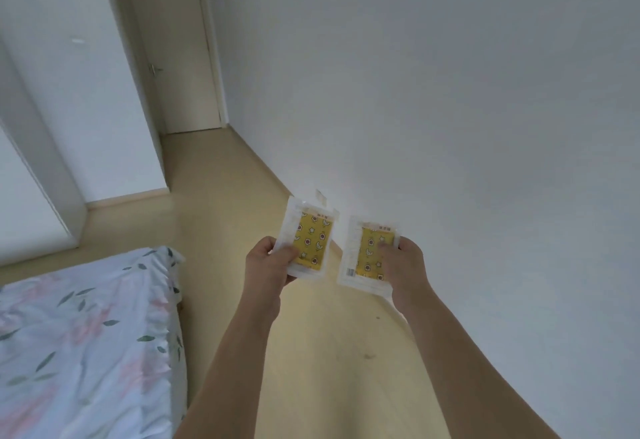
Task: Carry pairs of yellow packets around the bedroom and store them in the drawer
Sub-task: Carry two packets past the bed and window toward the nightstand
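Pale yellow-beige flooring runs from the foreground back through a narrow passage to a closed cream door with a small lever handle on its left edge. A plain white wall fills the whole right side and meets the floor along a slanting line. On the left stands a tall white wardrobe or built-in unit, its base edged by a light skirting strip. In the lower left corner lies a bed covered with a white sheet printed with pink flowers and grey-green leaves, wrinkled, its edge hanging down beside the floor. A few small dark specks mark the floor near the forearms.

Both bare arms reach forward over the floor, between the bed and the wall. The left hand grips the left yellow packet by its lower left corner, thumb curled over the front. The right hand grips the right yellow packet along its right edge, thumb pressed on the yellow face. Each packet is a clear-bordered pouch with a yellow panel printed with stars, moons and small red shapes. The two packets are held upright side by side, near each other but apart, in the air above the floor close to the wall's base.
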{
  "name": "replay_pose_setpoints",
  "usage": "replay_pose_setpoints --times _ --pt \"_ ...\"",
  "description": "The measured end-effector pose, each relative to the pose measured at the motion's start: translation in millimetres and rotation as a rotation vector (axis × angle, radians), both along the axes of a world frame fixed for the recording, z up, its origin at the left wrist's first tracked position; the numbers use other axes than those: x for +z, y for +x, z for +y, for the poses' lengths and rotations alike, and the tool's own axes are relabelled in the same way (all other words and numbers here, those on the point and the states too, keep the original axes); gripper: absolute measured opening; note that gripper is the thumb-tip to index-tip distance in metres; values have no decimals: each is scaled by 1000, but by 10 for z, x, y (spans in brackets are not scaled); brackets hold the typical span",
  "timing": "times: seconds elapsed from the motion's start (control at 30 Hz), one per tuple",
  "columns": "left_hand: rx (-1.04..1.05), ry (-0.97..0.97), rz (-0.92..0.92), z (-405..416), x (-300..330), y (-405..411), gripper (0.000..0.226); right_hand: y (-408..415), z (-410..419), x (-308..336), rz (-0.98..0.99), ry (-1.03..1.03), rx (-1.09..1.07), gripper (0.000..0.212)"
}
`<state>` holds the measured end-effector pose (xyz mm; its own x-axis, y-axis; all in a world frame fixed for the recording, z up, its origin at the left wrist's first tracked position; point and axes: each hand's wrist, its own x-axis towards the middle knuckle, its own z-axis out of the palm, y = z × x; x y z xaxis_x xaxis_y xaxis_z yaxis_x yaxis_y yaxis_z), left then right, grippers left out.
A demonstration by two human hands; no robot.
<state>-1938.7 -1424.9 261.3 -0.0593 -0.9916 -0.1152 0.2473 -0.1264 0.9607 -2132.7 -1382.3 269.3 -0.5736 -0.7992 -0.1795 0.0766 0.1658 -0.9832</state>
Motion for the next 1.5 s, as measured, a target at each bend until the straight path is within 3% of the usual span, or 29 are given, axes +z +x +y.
replay_pose_setpoints --times 0.17,0.5,0.8,1.07,1.2,1.37,1.5 --pt "132 -20 -3 -1149 154 303 11 286 -1387 116 -11 -34 95 18" --pt "380 23 11 -3543 -164 991 13 1053 -4310 -272 -69 -21 316 19" --pt "556 -25 -53 -5958 285 1858 10 2003 -7104 68 -124 -62 481 21" --pt "730 43 51 -7798 -54 2624 17 2747 -9153 -155 -97 -5 597 18" --pt "720 26 93 -8995 -163 3010 31 3133 -10325 -161 -52 -21 632 17" --pt "709 29 192 -10516 50 3353 24 3463 -11688 218 4 -73 620 16" --pt "693 15 168 -11396 161 3547 15 3771 -12542 251 -3 -58 620 16"
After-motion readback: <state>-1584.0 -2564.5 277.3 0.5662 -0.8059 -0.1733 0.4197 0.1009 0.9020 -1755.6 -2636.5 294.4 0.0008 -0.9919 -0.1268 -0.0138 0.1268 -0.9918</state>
